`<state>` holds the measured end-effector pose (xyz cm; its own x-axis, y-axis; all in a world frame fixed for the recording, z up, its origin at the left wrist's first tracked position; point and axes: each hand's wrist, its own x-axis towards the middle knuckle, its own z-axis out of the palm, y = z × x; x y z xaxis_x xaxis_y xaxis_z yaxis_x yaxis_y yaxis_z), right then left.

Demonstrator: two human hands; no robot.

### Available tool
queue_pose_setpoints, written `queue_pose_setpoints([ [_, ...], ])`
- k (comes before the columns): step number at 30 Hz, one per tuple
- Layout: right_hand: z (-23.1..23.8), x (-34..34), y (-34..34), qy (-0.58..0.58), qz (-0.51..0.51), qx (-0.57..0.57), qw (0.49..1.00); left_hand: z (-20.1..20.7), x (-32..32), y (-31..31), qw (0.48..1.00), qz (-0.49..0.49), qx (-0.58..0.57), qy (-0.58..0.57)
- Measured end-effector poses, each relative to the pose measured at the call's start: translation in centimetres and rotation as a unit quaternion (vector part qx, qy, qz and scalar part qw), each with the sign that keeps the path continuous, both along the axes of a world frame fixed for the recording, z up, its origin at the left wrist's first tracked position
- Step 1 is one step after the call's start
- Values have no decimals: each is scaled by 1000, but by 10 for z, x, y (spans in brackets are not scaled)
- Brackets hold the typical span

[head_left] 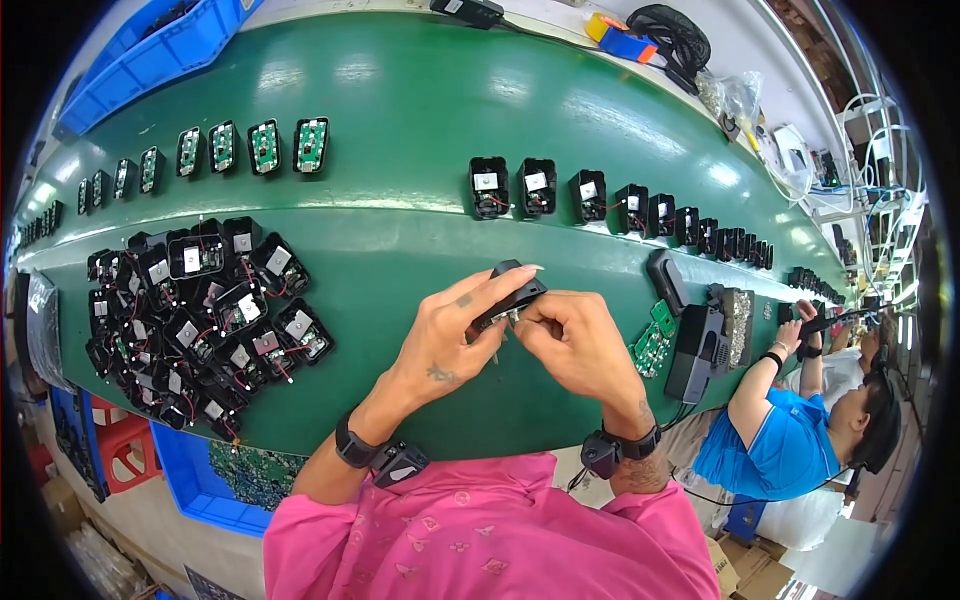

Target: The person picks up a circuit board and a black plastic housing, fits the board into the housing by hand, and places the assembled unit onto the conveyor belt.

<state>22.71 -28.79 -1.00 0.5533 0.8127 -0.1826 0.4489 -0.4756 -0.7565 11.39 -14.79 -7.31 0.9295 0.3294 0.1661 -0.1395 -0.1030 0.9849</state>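
My left hand (440, 330) grips a small black plastic housing (514, 294) over the green table, tilted, fingers along its upper side and thumb below. A bit of circuit board shows at its open lower side. Close against that side, my right hand (580, 345) is closed, thumb and forefinger pinched together. Whatever is between those fingertips is too small or hidden to make out. On the left lies a heap of similar black housings (190, 335), with pale square parts and thin red wires. Loose green circuit boards (655, 340) lie to the right of my right hand.
Housings with green boards (312, 146) stand in a row at the far left, more housings (538, 187) at the far right. A black device (697, 355) and a box of small parts (738, 328) sit at right. A co-worker (775, 430) works beyond. A blue bin (150, 60) stands far left.
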Motion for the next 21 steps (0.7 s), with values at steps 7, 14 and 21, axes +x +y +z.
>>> queue_pose_setpoints([
  [7,0,6,1,7,6,-60,998,-3,2,-3,999,17,39,-12],
  [14,2,10,3,66,5,-63,996,-1,1,-9,998,26,-61,19],
  [21,0,4,1,64,-48,-36,996,-4,3,-12,999,27,-29,14],
])
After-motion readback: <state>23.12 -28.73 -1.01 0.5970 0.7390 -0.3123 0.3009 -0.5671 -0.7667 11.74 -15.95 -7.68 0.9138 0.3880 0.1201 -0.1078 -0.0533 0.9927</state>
